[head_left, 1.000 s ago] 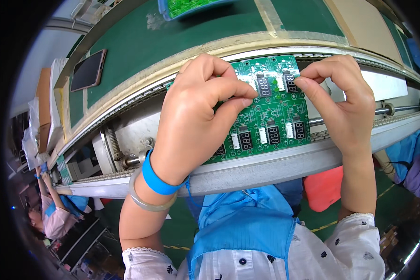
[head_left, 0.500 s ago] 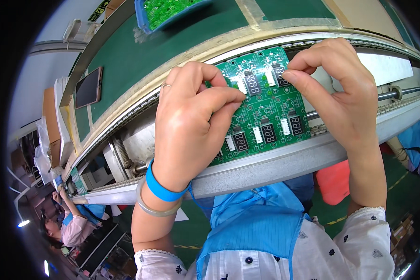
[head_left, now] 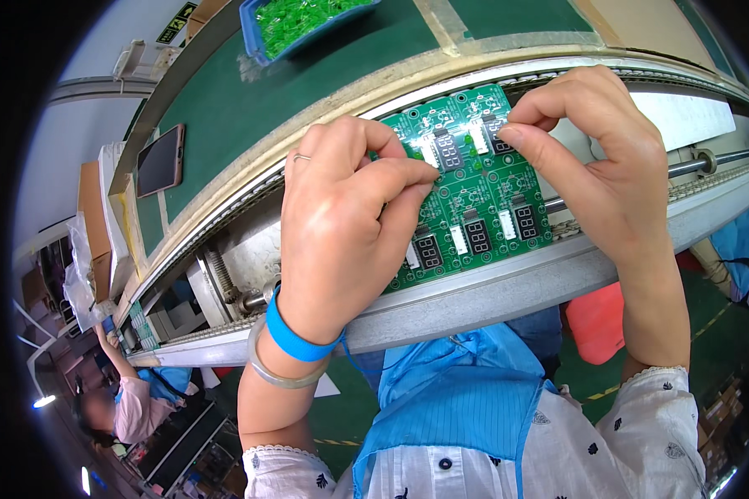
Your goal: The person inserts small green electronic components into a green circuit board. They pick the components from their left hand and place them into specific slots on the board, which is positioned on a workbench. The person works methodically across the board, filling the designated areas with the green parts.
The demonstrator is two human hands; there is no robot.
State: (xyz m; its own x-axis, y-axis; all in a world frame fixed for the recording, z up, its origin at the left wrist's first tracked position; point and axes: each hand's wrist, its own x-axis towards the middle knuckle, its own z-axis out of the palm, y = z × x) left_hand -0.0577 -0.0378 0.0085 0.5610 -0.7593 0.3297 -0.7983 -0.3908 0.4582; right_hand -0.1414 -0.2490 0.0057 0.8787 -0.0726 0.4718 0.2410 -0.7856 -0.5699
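Observation:
A green circuit board panel [head_left: 495, 245] lies across the conveyor rails in front of me. It carries several black digit displays [head_left: 478, 236] and white connectors [head_left: 458, 240]. Small green parts [head_left: 476, 158] stand between the two upper displays. My left hand [head_left: 341, 208] is over the board's left side, thumb and forefinger pinched low by an upper display; what they hold, if anything, is hidden. At the upper right corner, my right hand [head_left: 603, 154] has thumb and forefinger closed beside another display, and I cannot make out anything between them.
Beyond the conveyor, a blue bin [head_left: 262, 37] full of small green parts sits on the green worktop [head_left: 225, 108]. A phone [head_left: 160, 160] lies farther left. The metal front rail [head_left: 474, 291] runs between me and the board. Another person [head_left: 133, 403] works at the far left.
Both hands stay at nearly the same spots on the board, the left shifted slightly right. The person at the far left has moved their arm and head a little.

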